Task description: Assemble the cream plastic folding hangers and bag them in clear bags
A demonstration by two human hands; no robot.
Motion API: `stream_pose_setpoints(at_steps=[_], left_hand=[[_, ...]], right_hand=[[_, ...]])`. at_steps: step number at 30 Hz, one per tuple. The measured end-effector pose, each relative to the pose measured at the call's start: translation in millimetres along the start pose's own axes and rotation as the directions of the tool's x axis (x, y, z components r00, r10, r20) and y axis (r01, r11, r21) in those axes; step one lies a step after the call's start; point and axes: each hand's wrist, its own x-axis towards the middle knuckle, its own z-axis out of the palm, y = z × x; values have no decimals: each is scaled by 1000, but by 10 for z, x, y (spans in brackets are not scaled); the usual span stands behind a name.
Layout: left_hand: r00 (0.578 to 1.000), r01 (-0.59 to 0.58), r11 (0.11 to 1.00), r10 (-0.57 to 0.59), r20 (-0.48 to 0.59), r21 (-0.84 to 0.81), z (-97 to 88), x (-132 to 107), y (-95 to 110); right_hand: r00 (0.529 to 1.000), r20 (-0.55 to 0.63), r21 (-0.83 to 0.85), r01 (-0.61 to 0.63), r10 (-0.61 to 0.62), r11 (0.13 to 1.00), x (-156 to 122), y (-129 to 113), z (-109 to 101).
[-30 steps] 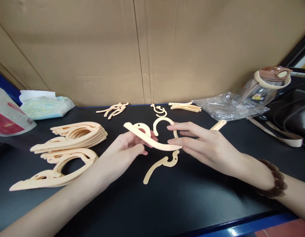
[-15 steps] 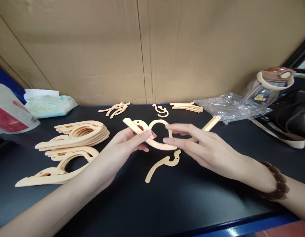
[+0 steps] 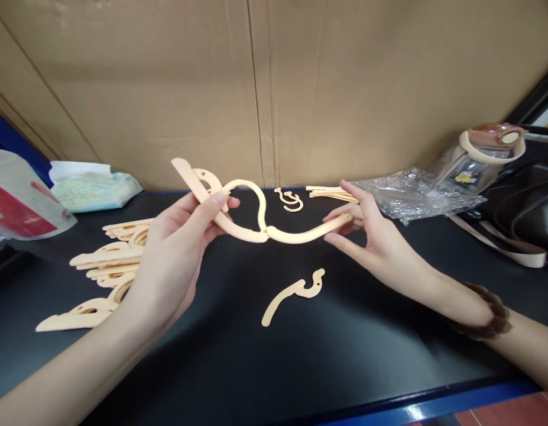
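Note:
A cream plastic folding clothes hanger (image 3: 242,231) is held up above the black table, its two curved arms meeting at a joint in the middle and its hook curving up behind. My left hand (image 3: 180,242) pinches the left arm between thumb and fingers, near a piece with a small hole. The far end of the right arm lies between the thumb and fingers of my right hand (image 3: 366,231). Below the hanger, a loose curved cream piece (image 3: 295,293) with a small hole lies flat on the table.
Stacked cream hangers (image 3: 96,278) lie at left, partly behind my left forearm. At the back are small hook pieces (image 3: 289,200), a bundle of strips (image 3: 329,192), clear plastic wrap (image 3: 407,192) and a bottle (image 3: 482,157). A tissue pack (image 3: 96,188) and cup (image 3: 25,198) stand left.
My left hand has moved up and left with the hanger. My right hand has shifted from the hook to the end of the right arm, and the hanger now spreads wide.

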Motion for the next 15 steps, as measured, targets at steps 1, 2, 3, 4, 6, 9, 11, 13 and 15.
stream_pose_setpoints(at_steps=[1,2,3,4,6,9,11,13,15], left_hand=[[999,-25,999,25,-24,-19,-8,11,3],[998,-48,998,46,-49,-34,-18,23,5],[995,-72,996,69,-75,-44,-29,34,4],[992,-91,995,86,-95,-50,-42,43,3],[989,-101,994,94,-117,-50,-66,57,0],[991,-75,996,70,-113,-45,-85,63,1],[993,-61,997,57,-103,-40,-80,59,3],[996,-47,999,45,-83,-21,-69,51,1],[999,-24,999,25,-46,24,-60,43,-8]], right_hand=[[999,39,131,-29,24,991,-15,-35,16],[996,81,244,-60,41,968,-29,-70,31],[991,120,332,-89,51,939,-42,-102,45],[986,159,397,-113,53,911,-52,-128,56],[972,235,475,-128,15,871,-65,-152,67],[934,345,456,-83,-90,886,-71,-126,62],[905,397,386,-13,-153,922,-73,-93,57],[875,438,323,58,-203,945,-78,-68,52],[858,462,266,109,-226,958,-82,-57,42]])
